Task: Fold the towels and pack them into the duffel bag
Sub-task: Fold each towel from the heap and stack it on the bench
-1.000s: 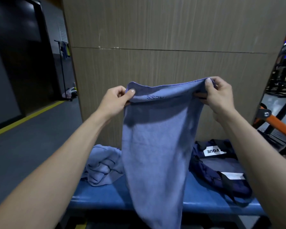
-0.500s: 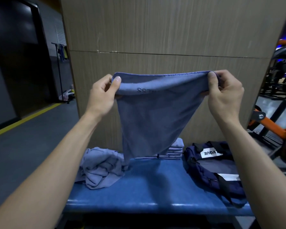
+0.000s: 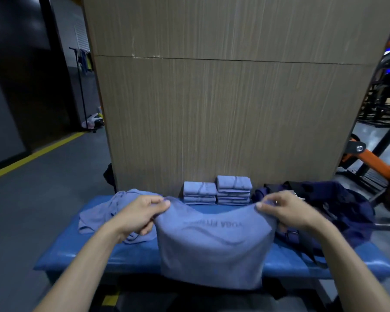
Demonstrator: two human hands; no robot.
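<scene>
A grey-blue towel (image 3: 214, 251) with dark lettering lies over the blue bench (image 3: 95, 253), its lower edge hanging past the front. My left hand (image 3: 142, 212) pinches its far left corner and my right hand (image 3: 286, 210) pinches its far right corner, both just above the bench. Two stacks of folded towels (image 3: 217, 190) stand against the wall panel behind. A crumpled towel (image 3: 106, 210) lies on the bench at the left. The dark navy duffel bag (image 3: 333, 206) sits open at the right end, partly behind my right hand.
A tall wood-grain panel (image 3: 223, 109) rises directly behind the bench. Orange and black gym equipment (image 3: 374, 158) stands at the right. Grey floor with a yellow line (image 3: 32, 156) stretches to the left, with a garment rack (image 3: 83, 86) far back.
Both hands have come down from chest height to the bench, laying the towel over it. The folded stacks behind are now in full view.
</scene>
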